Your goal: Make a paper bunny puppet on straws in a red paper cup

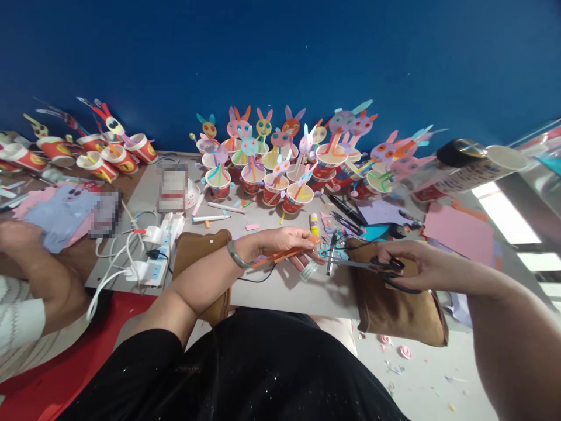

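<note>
My left hand (pixel 284 244) is closed around an orange paper strip (pixel 280 255), which runs back along the wrist. A small orange piece shows at the fingertips. In my right hand (pixel 414 263) are black-handled scissors (pixel 390 273), their blades pointing left toward the left fingertips. Whether the blades touch the paper I cannot tell. Below the left fingers lies a small pale patterned piece (pixel 309 270). A dark pen-like stick (pixel 332 252) lies behind the blades. Just beyond is a yellow glue stick (pixel 314 224) beside scattered paper scraps.
Several paper cups (pixel 298 197) with paper rabbit figures line the back. A power strip (pixel 164 248) with white cables lies left. Brown cushions (pixel 394 301) flank the work spot. Pink paper (pixel 460 231) and a black-lidded bottle (pixel 460 155) stand right. Another person's arm (pixel 56 275) reaches in at left.
</note>
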Demonstrator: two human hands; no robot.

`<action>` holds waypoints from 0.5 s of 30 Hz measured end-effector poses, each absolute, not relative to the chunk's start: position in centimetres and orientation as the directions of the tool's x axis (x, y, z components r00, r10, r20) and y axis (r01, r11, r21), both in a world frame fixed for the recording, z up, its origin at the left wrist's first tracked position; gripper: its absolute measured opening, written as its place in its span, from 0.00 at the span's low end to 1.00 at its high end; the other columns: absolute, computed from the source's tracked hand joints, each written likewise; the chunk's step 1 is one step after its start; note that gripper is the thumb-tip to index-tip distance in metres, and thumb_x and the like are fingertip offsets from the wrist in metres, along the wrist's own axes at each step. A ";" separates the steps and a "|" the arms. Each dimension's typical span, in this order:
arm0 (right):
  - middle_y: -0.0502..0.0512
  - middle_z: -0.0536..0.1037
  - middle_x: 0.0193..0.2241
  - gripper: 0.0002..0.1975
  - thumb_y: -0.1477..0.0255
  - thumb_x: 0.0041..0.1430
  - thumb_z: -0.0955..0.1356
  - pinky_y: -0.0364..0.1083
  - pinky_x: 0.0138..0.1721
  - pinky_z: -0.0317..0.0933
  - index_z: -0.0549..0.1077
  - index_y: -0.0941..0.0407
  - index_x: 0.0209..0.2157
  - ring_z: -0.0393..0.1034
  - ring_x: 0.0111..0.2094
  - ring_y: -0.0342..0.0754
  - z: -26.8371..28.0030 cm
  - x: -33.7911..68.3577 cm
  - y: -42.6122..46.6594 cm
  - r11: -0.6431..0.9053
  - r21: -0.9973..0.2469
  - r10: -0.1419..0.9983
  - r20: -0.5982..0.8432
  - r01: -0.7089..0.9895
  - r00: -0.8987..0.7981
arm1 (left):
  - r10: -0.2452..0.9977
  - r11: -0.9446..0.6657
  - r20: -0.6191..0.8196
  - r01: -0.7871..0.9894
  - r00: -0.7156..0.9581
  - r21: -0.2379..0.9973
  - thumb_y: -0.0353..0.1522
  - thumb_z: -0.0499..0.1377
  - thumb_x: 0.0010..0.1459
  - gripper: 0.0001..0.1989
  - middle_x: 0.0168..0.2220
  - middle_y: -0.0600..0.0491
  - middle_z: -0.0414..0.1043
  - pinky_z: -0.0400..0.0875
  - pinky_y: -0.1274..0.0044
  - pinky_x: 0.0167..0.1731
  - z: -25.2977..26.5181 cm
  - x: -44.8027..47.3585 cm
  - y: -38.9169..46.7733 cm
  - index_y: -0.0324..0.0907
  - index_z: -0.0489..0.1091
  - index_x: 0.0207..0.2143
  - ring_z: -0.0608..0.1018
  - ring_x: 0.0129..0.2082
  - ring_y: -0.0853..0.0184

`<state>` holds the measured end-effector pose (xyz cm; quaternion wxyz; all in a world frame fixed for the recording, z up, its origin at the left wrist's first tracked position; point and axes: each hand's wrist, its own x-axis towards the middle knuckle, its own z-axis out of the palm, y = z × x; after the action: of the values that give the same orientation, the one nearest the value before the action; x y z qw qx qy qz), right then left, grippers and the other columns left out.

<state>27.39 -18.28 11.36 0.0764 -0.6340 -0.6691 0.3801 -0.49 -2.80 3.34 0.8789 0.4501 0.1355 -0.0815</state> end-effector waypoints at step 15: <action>0.50 0.69 0.24 0.25 0.48 0.48 0.76 0.44 0.27 0.59 0.66 0.53 0.24 0.63 0.27 0.44 10.6 26.3 -15.6 -0.124 -0.746 0.746 -0.505 0.654 -0.434 | -0.161 0.545 -0.293 0.333 0.942 0.769 0.40 0.68 0.57 0.17 0.35 0.48 0.81 0.75 0.77 0.33 4.3 -1.1 -2.8 0.43 0.64 0.36 0.81 0.31 0.67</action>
<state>26.35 -15.61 10.62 0.0432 -0.5301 -0.6602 0.5303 -1.11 -2.78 4.35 0.8739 0.4554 0.0943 -0.1412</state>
